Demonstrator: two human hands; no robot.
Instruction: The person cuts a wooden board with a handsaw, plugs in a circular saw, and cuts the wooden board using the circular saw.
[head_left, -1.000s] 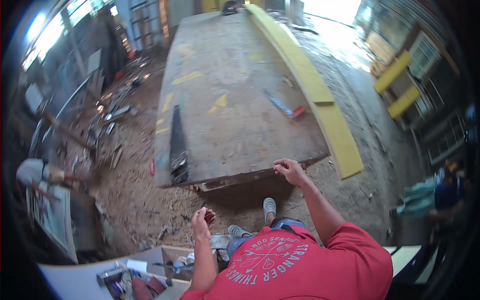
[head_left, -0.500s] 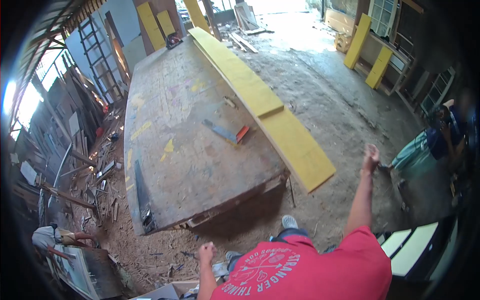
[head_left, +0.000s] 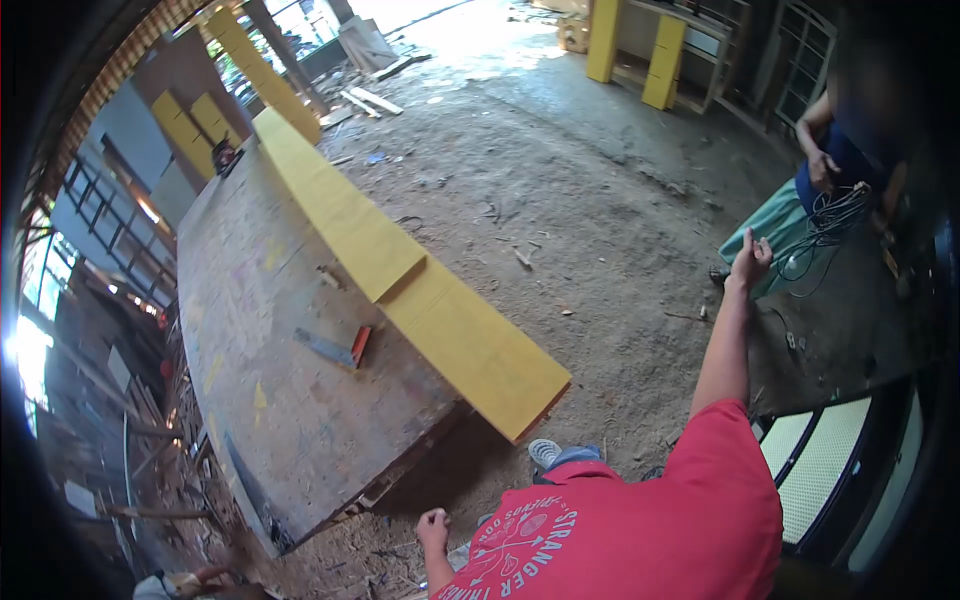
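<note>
My right hand is stretched out to the right over the dirt floor, its fingers apart and nothing in it. Behind it a person in a dark blue top and green skirt holds a coil of dark cable. My left hand hangs low beside my red shirt, fingers curled in, with nothing visible in them. Nearest to it is the front corner of the worktable. Long yellow boards lie along the table's right edge, one end jutting past the near corner.
On the table lie a try square with an orange handle and a small wooden piece. A red-and-black power tool sits at the far end. Yellow panels stand at the back right. Wood scraps litter the floor at left.
My view has swung right, so the table and boards sit further left. The person with the cable now shows more fully. My right arm stays extended and its fingers have spread.
</note>
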